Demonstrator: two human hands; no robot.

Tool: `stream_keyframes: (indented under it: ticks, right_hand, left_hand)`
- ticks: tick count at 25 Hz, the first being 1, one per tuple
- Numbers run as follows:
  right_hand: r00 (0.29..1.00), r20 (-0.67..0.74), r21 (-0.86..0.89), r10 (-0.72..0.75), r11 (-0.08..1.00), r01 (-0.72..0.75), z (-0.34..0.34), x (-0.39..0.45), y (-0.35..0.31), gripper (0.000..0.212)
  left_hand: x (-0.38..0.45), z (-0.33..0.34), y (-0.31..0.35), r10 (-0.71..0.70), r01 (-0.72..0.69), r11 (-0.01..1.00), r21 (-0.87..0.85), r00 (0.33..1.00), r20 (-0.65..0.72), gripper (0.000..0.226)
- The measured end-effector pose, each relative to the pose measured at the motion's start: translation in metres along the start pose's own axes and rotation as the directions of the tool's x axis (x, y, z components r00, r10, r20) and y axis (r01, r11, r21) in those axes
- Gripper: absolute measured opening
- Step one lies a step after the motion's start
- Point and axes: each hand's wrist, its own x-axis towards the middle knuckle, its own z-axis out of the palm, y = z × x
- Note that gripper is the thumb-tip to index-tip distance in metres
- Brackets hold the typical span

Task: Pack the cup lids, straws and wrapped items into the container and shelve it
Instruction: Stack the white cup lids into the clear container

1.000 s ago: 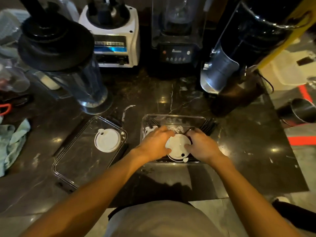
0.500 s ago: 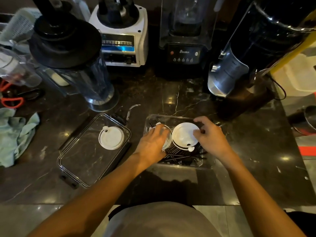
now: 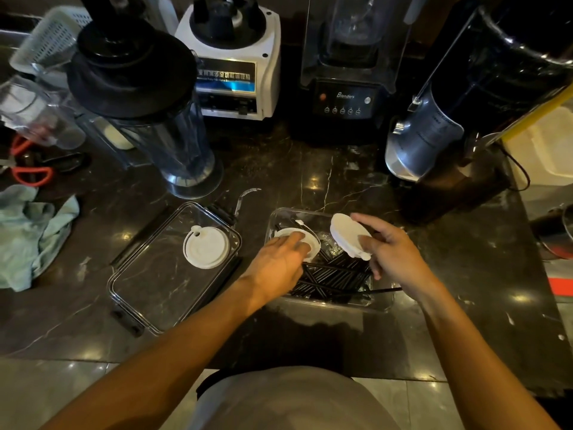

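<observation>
A clear plastic container (image 3: 383, 301) sits on the dark marble counter in front of me, with several black straws (image 3: 333, 276) lying in it. My left hand (image 3: 277, 263) rests fingers-down on a white cup lid (image 3: 313, 242) at the container's left end. My right hand (image 3: 392, 252) holds a small stack of white cup lids (image 3: 345, 232), tilted, above the container's right half. To the left lies the container's clear cover (image 3: 148, 283), with one more white cup lid (image 3: 206, 247) on it. Something crinkly and clear lies between the lids; I cannot tell what.
Behind the container stand a blender jug with a black lid (image 3: 139, 97), a white blender base (image 3: 235, 66), a black blender (image 3: 348, 72) and a steel machine (image 3: 434, 131). A pale green cloth (image 3: 31, 234) and orange-handled scissors (image 3: 31, 175) lie at the far left.
My hands have come apart. The right hand lifted the stack of lids up and to the right, tilting it. The left hand moved left onto the other lid.
</observation>
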Motion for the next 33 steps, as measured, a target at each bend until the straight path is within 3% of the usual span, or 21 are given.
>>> stream_keyframes:
  ticks: [4,10,13,16,20,23,25,28,31,33]
  right_hand:
    - [1.000,0.011,0.003,0.022,1.000,-0.022,0.006,-0.004,-0.001,0.036]
    - [0.995,0.012,0.147,0.097,0.984,-0.098,0.009,-0.008,-0.002,0.023]
    - [0.982,0.129,0.362,0.135,0.916,-0.173,0.011,-0.010,-0.002,0.032]
    - [0.959,0.272,0.542,0.082,0.810,-0.223,0.012,-0.011,0.000,0.045]
    - [0.948,0.314,0.713,-0.056,0.673,-0.196,0.011,-0.015,0.000,0.031]
    - [0.971,0.230,0.647,-0.071,0.757,-0.098,0.015,-0.014,-0.005,0.016]
    - [0.984,0.166,0.537,-0.064,0.843,-0.036,0.018,-0.015,-0.010,0.021]
    - [0.979,0.187,0.546,-0.085,0.837,-0.031,0.025,-0.020,-0.017,0.021]
    - [0.952,0.295,0.585,-0.080,0.803,-0.114,0.033,-0.024,-0.019,0.027]
    - [0.939,0.339,0.575,-0.058,0.803,-0.158,0.039,-0.025,-0.015,0.032]
  left_hand:
    - [-0.003,-0.001,-0.002,0.072,-0.080,0.992,-0.095,0.994,-0.084,0.052]
    - [0.005,-0.003,-0.006,-0.143,0.080,0.848,-0.523,0.986,-0.083,0.043]
    - [0.008,-0.010,-0.011,-0.286,0.191,0.690,-0.698,0.958,-0.021,0.048]
    - [0.011,-0.018,-0.018,-0.398,0.193,0.468,-0.862,0.917,-0.011,0.051]
    - [0.010,-0.026,-0.024,-0.511,0.105,0.292,-0.951,0.857,-0.062,0.042]
    - [0.006,-0.033,-0.026,-0.581,0.013,0.209,-0.978,0.806,-0.114,0.033]
    - [0.004,-0.038,-0.027,-0.630,-0.014,0.061,-0.998,0.775,-0.049,0.024]
    - [0.000,-0.042,-0.021,-0.567,-0.005,-0.198,-0.980,0.816,0.110,0.011]
    - [-0.004,-0.040,-0.006,-0.453,0.001,-0.283,-0.959,0.881,0.135,0.015]
    - [-0.004,-0.038,0.002,-0.417,-0.013,-0.363,-0.932,0.896,0.150,0.005]
